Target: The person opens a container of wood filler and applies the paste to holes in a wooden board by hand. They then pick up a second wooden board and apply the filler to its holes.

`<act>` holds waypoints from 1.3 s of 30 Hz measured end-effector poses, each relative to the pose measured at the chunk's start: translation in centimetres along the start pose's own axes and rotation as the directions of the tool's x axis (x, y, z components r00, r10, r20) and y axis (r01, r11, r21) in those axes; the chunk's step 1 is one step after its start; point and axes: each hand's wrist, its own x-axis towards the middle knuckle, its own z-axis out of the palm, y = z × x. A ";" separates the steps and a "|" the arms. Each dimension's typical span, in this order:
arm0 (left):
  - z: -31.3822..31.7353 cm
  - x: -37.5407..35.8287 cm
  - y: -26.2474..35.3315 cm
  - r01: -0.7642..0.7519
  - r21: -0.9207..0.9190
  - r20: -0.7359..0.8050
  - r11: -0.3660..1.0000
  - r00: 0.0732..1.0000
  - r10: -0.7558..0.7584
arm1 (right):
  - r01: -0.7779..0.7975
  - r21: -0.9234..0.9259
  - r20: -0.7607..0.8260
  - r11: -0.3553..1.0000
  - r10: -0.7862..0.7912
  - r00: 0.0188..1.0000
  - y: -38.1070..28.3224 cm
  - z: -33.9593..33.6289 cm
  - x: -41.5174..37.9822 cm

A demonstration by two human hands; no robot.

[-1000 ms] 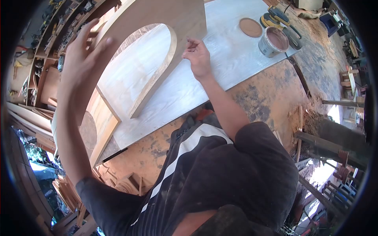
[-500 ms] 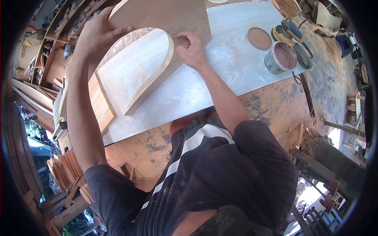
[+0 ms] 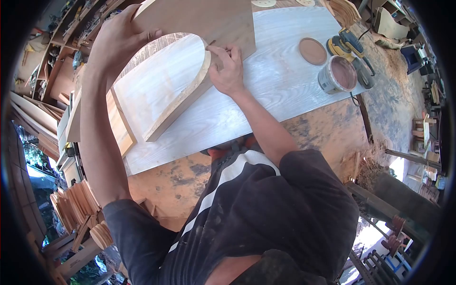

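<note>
A wooden panel [image 3: 218, 19] with a U-shaped cutout stands over the white-streaked board, one leg of it reaching toward me. My left hand [image 3: 121, 35] grips the panel's upper left edge, its thumb on the inner curve. Against the cutout's right side is my right hand [image 3: 229, 69], with the index fingertip touching the wood near a small dark spot and the other fingers curled. Anything small between those fingers is hidden. A tub of brownish-pink paste [image 3: 338, 75] sits to the right on the board, and its round lid [image 3: 313, 51] lies beside it.
The white-streaked board [image 3: 280, 90] lies on a stained wooden workbench [image 3: 323, 128]. A yellow and blue sander [image 3: 346, 45] rests behind the tub, its cord near the board's edge. A lighter plank [image 3: 121, 126] lies at left. Shelves with tools [image 3: 64, 47] stand at far left.
My right hand has shifted slightly down along the panel's edge, its index finger now reaching out to the wood. My left hand keeps its grip. The view has tilted a little.
</note>
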 end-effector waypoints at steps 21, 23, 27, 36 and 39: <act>0.3 0.7 -1.1 -0.061 0.047 -0.046 0.997 0.997 0.063 | 0.018 -0.020 -0.066 1.000 -0.019 0.998 2.6 -0.3 0.6; 0.3 0.7 -1.0 -0.071 0.043 -0.063 0.997 0.995 0.074 | 0.040 -0.001 -0.056 0.999 -0.040 0.998 2.6 -0.6 0.5; 0.2 0.9 -0.9 -0.053 0.001 -0.044 0.999 0.998 0.053 | -0.003 0.029 -0.131 1.000 0.007 0.991 2.5 -0.6 0.5; 0.0 1.0 -0.9 0.000 0.019 0.010 1.000 1.000 0.000 | -0.083 -0.049 -0.185 0.995 0.073 0.980 3.2 -0.7 0.7; 0.0 1.1 -1.0 -0.008 0.044 -0.008 0.999 1.000 0.008 | -0.074 -0.094 -0.167 0.993 0.058 0.984 3.2 -0.3 1.3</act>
